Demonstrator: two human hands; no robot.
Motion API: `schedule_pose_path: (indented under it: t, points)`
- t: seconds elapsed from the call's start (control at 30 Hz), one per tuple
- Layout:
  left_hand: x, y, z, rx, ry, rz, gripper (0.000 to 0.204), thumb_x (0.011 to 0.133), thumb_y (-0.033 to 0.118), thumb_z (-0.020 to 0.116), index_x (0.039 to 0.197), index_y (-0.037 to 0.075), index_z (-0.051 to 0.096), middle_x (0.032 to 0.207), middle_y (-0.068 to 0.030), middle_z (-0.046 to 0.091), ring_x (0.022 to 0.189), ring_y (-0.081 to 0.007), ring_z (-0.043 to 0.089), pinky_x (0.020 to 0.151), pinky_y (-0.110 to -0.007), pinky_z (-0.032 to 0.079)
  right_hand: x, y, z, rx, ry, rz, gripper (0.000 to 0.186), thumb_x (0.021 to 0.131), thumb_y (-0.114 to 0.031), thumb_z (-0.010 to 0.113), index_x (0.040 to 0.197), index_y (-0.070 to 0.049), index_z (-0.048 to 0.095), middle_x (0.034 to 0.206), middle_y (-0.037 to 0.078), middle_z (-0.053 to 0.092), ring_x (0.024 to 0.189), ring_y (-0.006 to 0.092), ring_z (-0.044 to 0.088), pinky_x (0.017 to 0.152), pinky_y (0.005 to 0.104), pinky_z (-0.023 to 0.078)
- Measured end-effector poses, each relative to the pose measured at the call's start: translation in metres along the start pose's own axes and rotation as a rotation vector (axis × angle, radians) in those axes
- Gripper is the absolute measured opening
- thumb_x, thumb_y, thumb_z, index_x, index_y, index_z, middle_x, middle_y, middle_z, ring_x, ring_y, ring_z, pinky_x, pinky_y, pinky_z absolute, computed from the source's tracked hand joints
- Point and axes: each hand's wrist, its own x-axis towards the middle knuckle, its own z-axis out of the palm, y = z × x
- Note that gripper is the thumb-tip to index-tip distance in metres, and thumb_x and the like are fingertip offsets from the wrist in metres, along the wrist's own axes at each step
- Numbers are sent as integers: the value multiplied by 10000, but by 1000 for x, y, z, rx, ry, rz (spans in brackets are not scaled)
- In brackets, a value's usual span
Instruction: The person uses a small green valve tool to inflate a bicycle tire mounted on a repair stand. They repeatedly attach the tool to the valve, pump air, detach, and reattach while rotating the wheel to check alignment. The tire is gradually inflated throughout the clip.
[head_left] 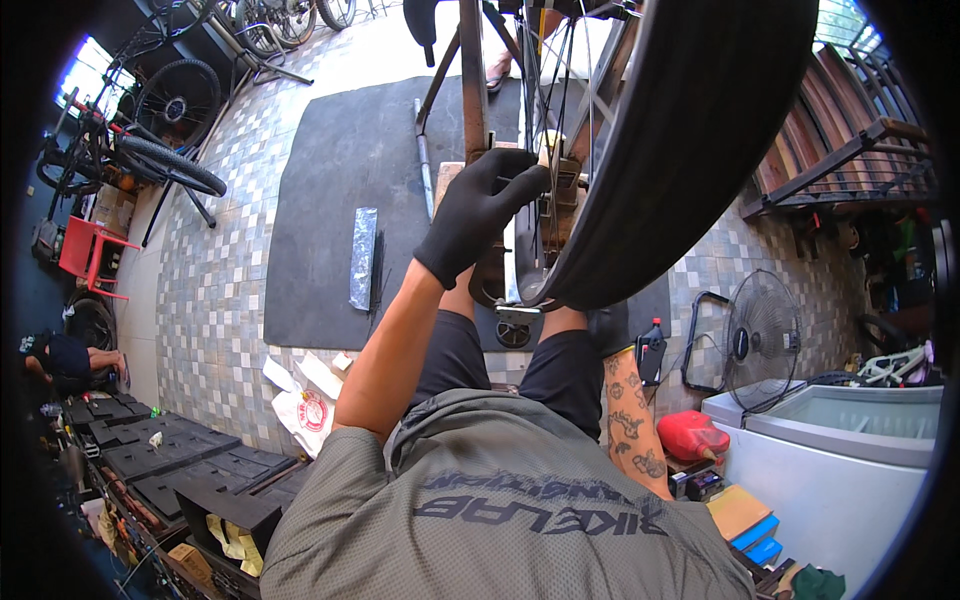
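A bicycle wheel with a wide black tire [685, 170] fills the upper right, mounted in a wooden stand with metal parts [472, 70]. My left hand [485, 200], in a black glove, reaches up among the stand and the wheel's spokes, with thumb and fingers closed near the hub side; what they grip is hidden. My tattooed right forearm runs up to my right hand [610, 325], a dark gloved shape low beside the tire, mostly hidden by it, fingers unclear. A metal tube [423, 165] and a silvery strip [363, 258] lie on the black mat [310, 200].
Bicycles [175, 105] and a red chair [92, 255] stand left, near a seated person [80, 360]. Another person's foot [497, 75] is beyond the stand. A fan [760, 340], chest freezer [815, 480] and red jug [690, 435] are right; black cases [165, 450] sit lower left.
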Motion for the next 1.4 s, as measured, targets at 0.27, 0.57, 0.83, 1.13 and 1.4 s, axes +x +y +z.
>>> schedule_pose_path:
  t: [0.27,0.57,0.83,1.13,1.4]
  points:
    - [-21,14,-6,24,79,230,409,1001,282,634,1209,-70,637,1035,-162,724,919,-211,680,847,-341,530,12,-26,18,-193,-7,-134,225,971,-27,687,1189,25,698,1101,73,726,983,142,700,884,275,581]
    - [9,-33,-27,-69,32,-92,386,1068,222,573,1355,-35,598,1268,-136,664,1113,-192,650,994,-324,495,27,-77,59,19,-34,-60,218,975,-81,698,1155,43,698,1056,51,732,949,102,680,882,256,534]
    - [30,-48,5,16,-191,-48,632,1016,320,648,1487,-46,440,1473,-203,531,1350,-304,531,1141,-394,401,30,-97,88,-85,-119,-124,247,928,-86,745,1145,29,724,1047,53,747,957,95,669,879,256,527]
    - [36,-47,5,23,-162,-13,544,997,284,663,1400,-60,542,1333,-186,648,1264,-288,599,1117,-387,415,39,-105,119,-382,-208,-213,208,871,-124,777,1018,23,770,870,84,770,769,105,692,718,287,547]
    - [37,-53,1,7,-148,-23,520,991,236,663,1411,-49,550,1314,-165,659,1255,-260,599,1106,-376,421,39,-117,122,-515,-246,-285,219,833,-151,777,971,19,763,826,134,749,741,182,717,693,338,537]
